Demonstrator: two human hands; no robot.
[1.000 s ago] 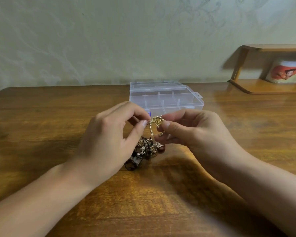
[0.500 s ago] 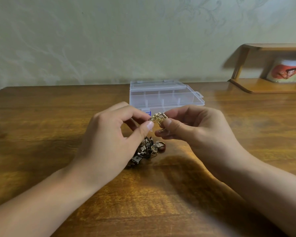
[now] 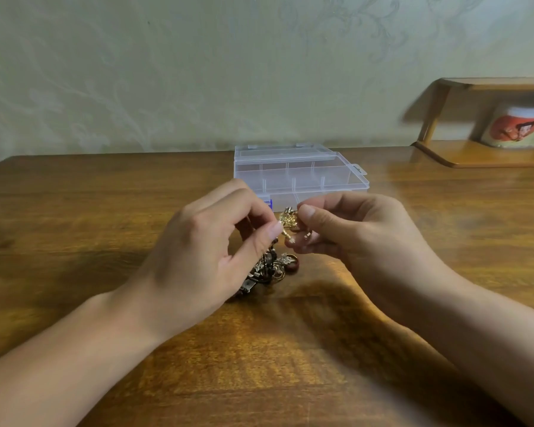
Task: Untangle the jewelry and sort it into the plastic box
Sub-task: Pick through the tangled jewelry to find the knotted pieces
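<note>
A small gold jewelry piece (image 3: 288,219) hangs in the air between my two hands. My left hand (image 3: 204,251) pinches its lower end with thumb and forefinger. My right hand (image 3: 352,238) pinches its upper part with its thumb on top. Below them, on the wooden table (image 3: 74,211), lies a dark tangled pile of jewelry (image 3: 272,268) with a red bead and silver bits, partly hidden behind my left hand. A clear plastic box (image 3: 299,174) with several compartments stands just behind the hands, its lid lying open toward the wall.
A wooden shelf (image 3: 487,152) stands at the back right of the table with a white printed cup (image 3: 518,127) on it. A pale patterned wall runs right behind the table's far edge.
Both hands have stayed close together on the gold piece, shifting their fingers slightly. The pile on the table has not moved.
</note>
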